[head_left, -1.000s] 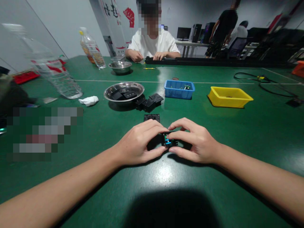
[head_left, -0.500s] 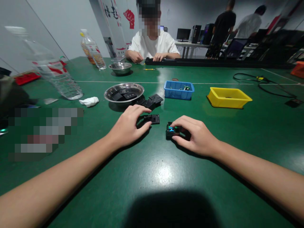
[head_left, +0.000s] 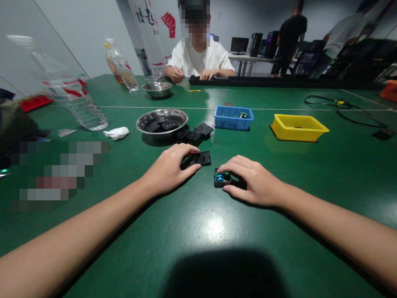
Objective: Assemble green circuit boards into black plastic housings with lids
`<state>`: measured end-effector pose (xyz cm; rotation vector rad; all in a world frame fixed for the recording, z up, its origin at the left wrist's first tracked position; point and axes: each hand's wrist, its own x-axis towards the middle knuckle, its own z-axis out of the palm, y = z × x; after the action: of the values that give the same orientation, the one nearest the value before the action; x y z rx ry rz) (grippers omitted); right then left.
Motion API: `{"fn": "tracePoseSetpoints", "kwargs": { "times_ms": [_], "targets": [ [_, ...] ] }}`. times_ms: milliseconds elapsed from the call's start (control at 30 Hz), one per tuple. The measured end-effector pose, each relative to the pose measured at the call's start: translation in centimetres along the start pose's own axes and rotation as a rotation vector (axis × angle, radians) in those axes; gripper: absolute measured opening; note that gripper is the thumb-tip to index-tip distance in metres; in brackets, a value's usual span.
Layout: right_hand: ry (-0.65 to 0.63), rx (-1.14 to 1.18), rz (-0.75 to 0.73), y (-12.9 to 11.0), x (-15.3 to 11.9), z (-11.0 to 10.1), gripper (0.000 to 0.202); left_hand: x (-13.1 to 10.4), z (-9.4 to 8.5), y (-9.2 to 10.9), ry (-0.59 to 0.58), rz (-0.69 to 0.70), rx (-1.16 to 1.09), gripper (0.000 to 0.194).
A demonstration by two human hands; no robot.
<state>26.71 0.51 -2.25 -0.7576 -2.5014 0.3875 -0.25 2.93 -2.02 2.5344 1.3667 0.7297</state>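
Between the thumb and fingers of my left hand [head_left: 170,169] is a flat black plastic cover [head_left: 203,158], its ribbed inner side facing up. My right hand [head_left: 252,180] grips a small open black case [head_left: 222,179] by its edges. Blue and green electronic parts show inside that case, and my fingers hide its right part. Both pieces are low over the green table, close together but apart. Behind my left hand, several black plastic cases [head_left: 195,135] lie in a loose pile beside a steel bowl [head_left: 141,124] with more black pieces in it.
A blue bin [head_left: 232,123] holds small circuit parts; a yellow bin [head_left: 296,133] stands to its right. Bottles [head_left: 74,99], a crumpled tissue [head_left: 117,133] and a smaller bowl [head_left: 157,92] are on the left. Across the table sits a person [head_left: 198,58] by a long black rail [head_left: 279,83].
My left hand has closed on the black cover and drawn it slightly nearer and to the right. My right hand has shifted the open case a little left and toward me.
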Motion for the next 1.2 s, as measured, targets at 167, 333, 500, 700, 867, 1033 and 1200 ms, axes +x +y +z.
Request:
{"fn": "tracePoseSetpoints", "kwargs": {
  "times_ms": [167,333,500,700,867,1033,1200],
  "targets": [
    [0.020,0.017,0.021,-0.11,-0.05,-0.09,0.037,-0.06,-0.08,0.43,0.026,0.021,-0.013,0.032],
    [0.059,0.041,0.028,-0.04,0.02,-0.06,0.034,-0.22,-0.12,0.75,-0.007,0.055,0.023,0.030],
    [0.064,0.037,0.034,-0.04,0.03,-0.03,0.033,-0.16,-0.16,0.90,-0.040,0.050,0.038,0.036],
    [0.066,0.037,0.031,-0.12,0.02,-0.06,0.033,-0.14,-0.11,0.71,-0.067,0.110,0.053,0.027],
    [0.089,0.045,0.026,-0.11,0.03,-0.13,0.032,-0.18,-0.31,0.86,-0.101,0.144,0.142,0.026],
    [0.104,0.056,0.028,-0.04,0.04,-0.16,0.032,-0.13,-0.50,0.97,-0.130,0.157,0.105,0.035],
    [0.113,0.059,0.038,-0.09,0.05,-0.09,0.030,-0.27,-0.43,1.00,-0.134,0.198,0.177,0.030]
  ]
}}
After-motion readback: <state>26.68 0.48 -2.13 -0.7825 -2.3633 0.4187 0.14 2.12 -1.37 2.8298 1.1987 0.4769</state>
